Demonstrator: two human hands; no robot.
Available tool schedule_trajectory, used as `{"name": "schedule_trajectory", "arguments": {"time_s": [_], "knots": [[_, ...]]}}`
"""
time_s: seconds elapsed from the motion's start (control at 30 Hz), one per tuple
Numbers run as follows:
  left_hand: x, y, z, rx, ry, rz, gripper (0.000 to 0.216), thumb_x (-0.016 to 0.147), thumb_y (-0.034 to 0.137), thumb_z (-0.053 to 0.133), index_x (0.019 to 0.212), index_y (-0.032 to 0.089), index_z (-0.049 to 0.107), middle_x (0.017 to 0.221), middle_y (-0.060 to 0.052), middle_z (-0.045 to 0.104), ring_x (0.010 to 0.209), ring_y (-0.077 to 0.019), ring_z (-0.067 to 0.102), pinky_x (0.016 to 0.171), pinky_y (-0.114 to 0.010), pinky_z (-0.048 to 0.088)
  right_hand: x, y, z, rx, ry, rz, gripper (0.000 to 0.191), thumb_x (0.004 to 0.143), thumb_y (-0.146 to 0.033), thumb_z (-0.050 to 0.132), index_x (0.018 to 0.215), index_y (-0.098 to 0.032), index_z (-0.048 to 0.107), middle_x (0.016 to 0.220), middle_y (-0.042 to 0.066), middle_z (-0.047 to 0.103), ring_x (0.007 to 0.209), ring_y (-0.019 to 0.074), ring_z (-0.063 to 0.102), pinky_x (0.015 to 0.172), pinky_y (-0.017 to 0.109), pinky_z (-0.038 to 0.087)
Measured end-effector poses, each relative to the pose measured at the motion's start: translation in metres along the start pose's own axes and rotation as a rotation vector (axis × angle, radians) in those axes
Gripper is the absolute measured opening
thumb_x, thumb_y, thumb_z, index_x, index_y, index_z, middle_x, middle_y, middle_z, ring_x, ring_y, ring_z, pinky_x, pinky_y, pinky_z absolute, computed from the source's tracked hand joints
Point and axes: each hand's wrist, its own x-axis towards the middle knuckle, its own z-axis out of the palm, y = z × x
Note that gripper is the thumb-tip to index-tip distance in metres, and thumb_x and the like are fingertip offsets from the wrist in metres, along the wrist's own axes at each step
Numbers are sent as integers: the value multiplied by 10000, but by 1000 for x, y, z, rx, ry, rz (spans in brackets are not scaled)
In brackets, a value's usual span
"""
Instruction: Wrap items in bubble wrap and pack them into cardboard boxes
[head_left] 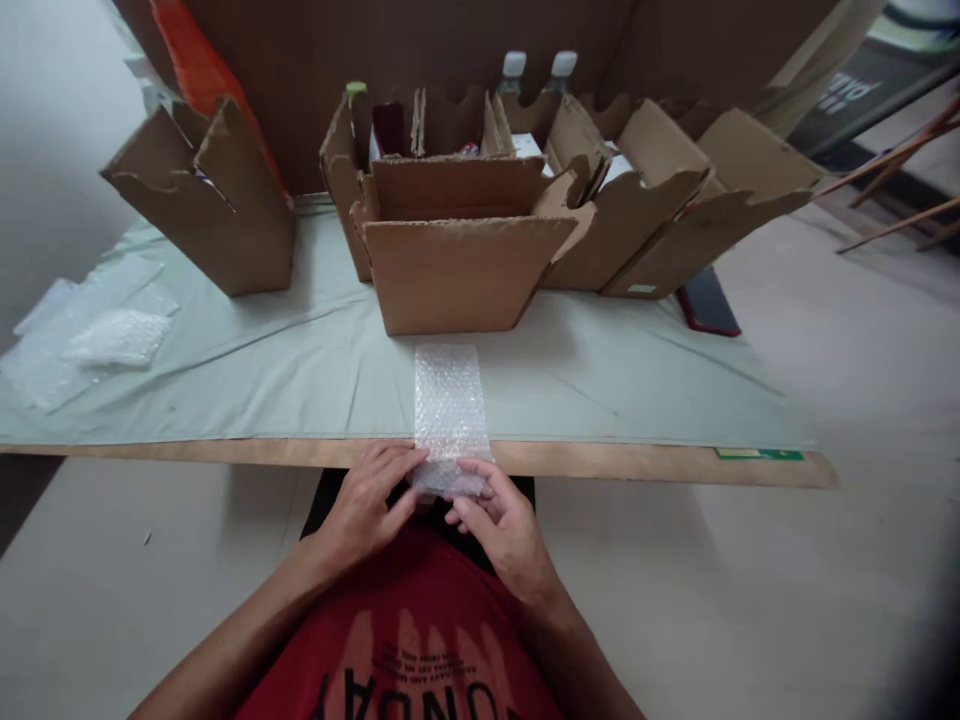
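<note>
Seen from the head camera, a person in a red shirt (420, 640) is sitting at the near edge of a low table (645, 462). Both hands are pinching the near end of a strip of bubble wrap (448, 405), the left hand (365, 505) curling its fingers over one corner and the right hand (501, 522) closing on the other. The strip is lying on the pale green cloth (300, 370), just in front of an open cardboard box (461, 265).

Packing station, as I see it: open cardboard boxes (465, 270) on a cloth-covered table (300, 370), bubble wrap sheets (112, 335), capped bottles (514, 68) behind.
</note>
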Motion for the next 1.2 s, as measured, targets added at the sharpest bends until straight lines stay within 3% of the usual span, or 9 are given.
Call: {"name": "schedule_trajectory", "arguments": {"time_s": [0.13, 0.23, 0.33, 0.53, 0.63, 0.8, 0.9, 1.03, 1.2], "knots": [[22, -8, 9, -32, 108, -206, 255, 949, 216, 561, 1158, 226, 706, 922, -54, 738, 859, -211, 685, 809, -380, 574, -5, -5, -5, -102, 139, -154, 610, 943, -325, 603, 1517, -247, 412, 954, 21, 717, 692, 146, 691, 680, 325, 620], [32, -10, 10, -28, 90, -283, 344, 897, 232, 605, 1232, 222, 684, 880, -38, 724, 836, -218, 676, 827, -393, 562, -7, -8, -11, -420, 247, -413, 420, 986, -267, 564, 1406, -263, 564, 975, 42, 740, 827, 184, 711, 793, 373, 616], [36, -10, 12, 9, 92, -309, 386, 879, 225, 602, 1260, 226, 668, 845, -24, 717, 817, -220, 667, 833, -398, 555, 4, -11, -15, -806, 206, -657, 280, 990, -216, 539, 1213, -262, 701, 1135, 83, 752, 1079, 257, 685, 964, 462, 558], [43, -11, 14, 106, 74, -303, 423, 862, 191, 609, 1284, 205, 643, 788, -15, 710, 769, -220, 652, 782, -381, 551, 35, -11, -19, -1210, 141, -681, 287, 986, -172, 546, 1227, -213, 695, 1284, 106, 714, 1185, 304, 603, 950, 475, 480], [40, -11, 14, 118, 142, -241, 375, 900, 212, 612, 1274, 198, 632, 837, -28, 697, 768, -206, 651, 771, -367, 562, 41, -10, -21, -1256, 153, -694, 256, 1002, -183, 552, 1210, -222, 697, 1248, 91, 726, 1140, 283, 606, 925, 437, 457], [27, -2, 15, 207, 245, 32, 314, 939, 220, 633, 1251, 187, 631, 1293, -157, 642, 1210, -292, 608, 985, -453, 536, 45, -15, -25, -1233, 151, -777, 193, 1008, -164, 564, 1119, -219, 712, 1167, 55, 759, 1074, 260, 623, 904, 409, 435], [26, 0, 17, 200, 162, 116, 220, 953, 141, 593, 1156, 195, 658, 1127, -100, 732, 1105, -262, 647, 949, -440, 528, 47, -23, -28, -1183, 99, -778, 192, 1014, -146, 545, 1077, -214, 713, 1062, 44, 781, 983, 242, 651, 873, 403, 435], [33, -5, 17, 122, 163, 52, 197, 972, 126, 549, 1110, 188, 675, 921, -53, 761, 858, -206, 676, 806, -378, 534, 50, -30, -34, -985, 92, -737, 176, 1026, -189, 549, 1065, -207, 719, 918, 28, 785, 804, 198, 668, 831, 383, 462], [45, -10, 15, 127, 177, -57, 219, 950, 158, 569, 1119, 188, 706, 934, -64, 787, 831, -205, 708, 772, -360, 561, 51, -20, -40, -930, 132, -700, 355, 985, -377, 634, 1288, -191, 646, 1110, 89, 771, 972, 249, 688, 871, 407, 509]]}}
